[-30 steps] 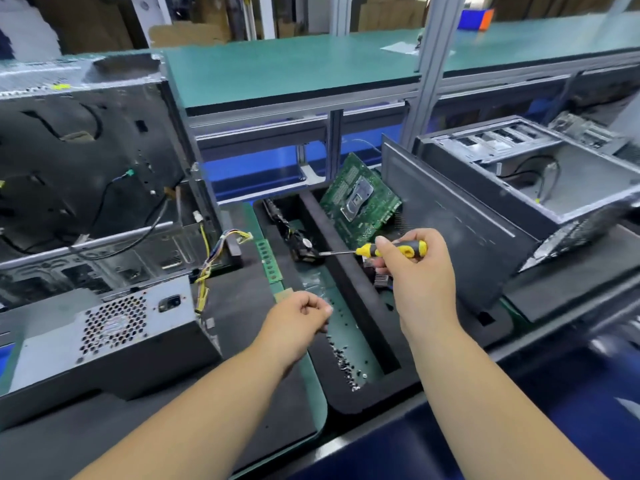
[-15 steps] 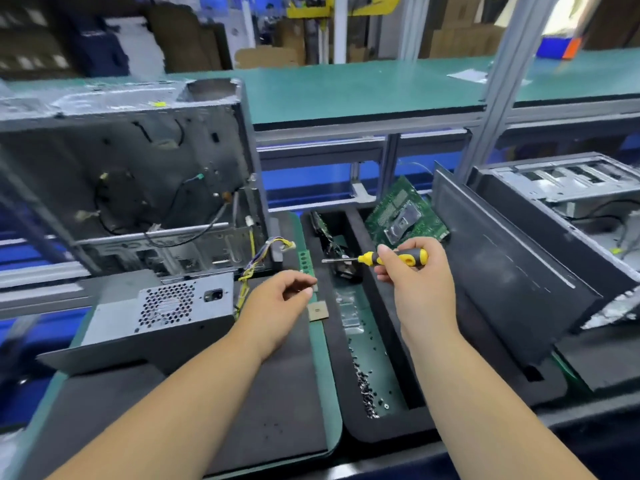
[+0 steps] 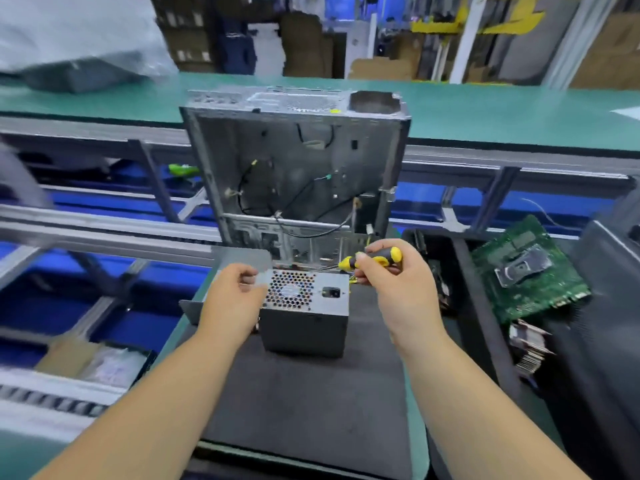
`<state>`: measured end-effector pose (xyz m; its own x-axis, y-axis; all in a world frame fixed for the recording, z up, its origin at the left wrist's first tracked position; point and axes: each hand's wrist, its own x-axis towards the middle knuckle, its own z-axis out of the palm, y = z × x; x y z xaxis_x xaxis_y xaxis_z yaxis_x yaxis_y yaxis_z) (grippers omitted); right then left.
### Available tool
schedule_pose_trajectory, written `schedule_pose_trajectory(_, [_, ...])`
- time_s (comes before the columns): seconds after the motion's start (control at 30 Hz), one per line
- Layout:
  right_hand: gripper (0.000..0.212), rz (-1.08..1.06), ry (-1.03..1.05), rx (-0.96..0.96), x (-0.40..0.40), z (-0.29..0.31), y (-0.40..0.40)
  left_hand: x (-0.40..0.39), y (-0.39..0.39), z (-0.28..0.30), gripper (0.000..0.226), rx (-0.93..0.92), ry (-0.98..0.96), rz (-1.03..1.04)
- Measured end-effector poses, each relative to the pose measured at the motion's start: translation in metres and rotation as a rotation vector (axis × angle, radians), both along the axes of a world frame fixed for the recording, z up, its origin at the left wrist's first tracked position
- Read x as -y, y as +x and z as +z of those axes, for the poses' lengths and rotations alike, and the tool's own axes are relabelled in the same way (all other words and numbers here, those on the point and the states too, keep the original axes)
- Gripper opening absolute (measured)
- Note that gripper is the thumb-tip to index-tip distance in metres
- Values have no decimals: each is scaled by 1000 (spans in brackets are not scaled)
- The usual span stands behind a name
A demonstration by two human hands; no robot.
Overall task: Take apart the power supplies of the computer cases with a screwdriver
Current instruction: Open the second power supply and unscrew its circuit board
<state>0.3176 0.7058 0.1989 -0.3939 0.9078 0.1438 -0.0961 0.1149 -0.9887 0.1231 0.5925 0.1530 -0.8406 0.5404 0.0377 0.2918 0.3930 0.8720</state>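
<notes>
While our right hand (image 3: 398,289) curls its fingers (image 3: 362,259) round the screwdriver (image 3: 375,259), we meet the power supply (image 3: 304,306).
Our left hand (image 3: 232,299) pinches its upper left edge; the shaft points left, just above the unit's top right. The unit sits on the tabletop (image 3: 311,410), its grille facing us, with the computer case (image 3: 298,168) upright behind and a circuit board (image 3: 526,271) well to the right.
</notes>
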Motion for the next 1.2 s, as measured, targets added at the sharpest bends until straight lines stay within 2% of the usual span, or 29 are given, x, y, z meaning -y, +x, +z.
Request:
schedule_pose_trajectory(0.13, [9, 82, 15, 42, 15, -4, -29, 19, -20, -21, 6, 170, -98, -22])
schedule_pose_trajectory(0.3, [11, 135, 103, 166, 34, -3, -53, 27, -31, -38, 23, 385, -100, -143])
schedule_pose_trajectory(0.53, [13, 134, 202, 317, 52, 6, -75, 26, -45, -38, 16, 492, -86, -200])
schedule_pose_trajectory(0.67, [20, 109, 225, 404, 60, 8, -83, 21, -53, -31, 16, 552, -148, -281])
schedule_pose_trajectory(0.77, [17, 87, 297, 472, 62, 14, -90, 19, -55, -22, 13, 564, -167, -317])
schedule_pose_trajectory(0.9, [16, 46, 412, 573, 64, 21, -96, 14, -56, -10, 39, 587, -242, -380])
schedule_pose_trajectory(1.03, [15, 12, 438, 621, 67, 23, -99, 13, -57, -10, 43, 601, -270, -426])
schedule_pose_trajectory(1.1, [17, 11, 451, 642, 70, 24, -100, 14, -58, -14, 40, 606, -268, -431])
schedule_pose_trajectory(1.2, [18, 76, 485, 700, 76, 29, -105, 17, -59, -12, 23, 619, -250, -463])
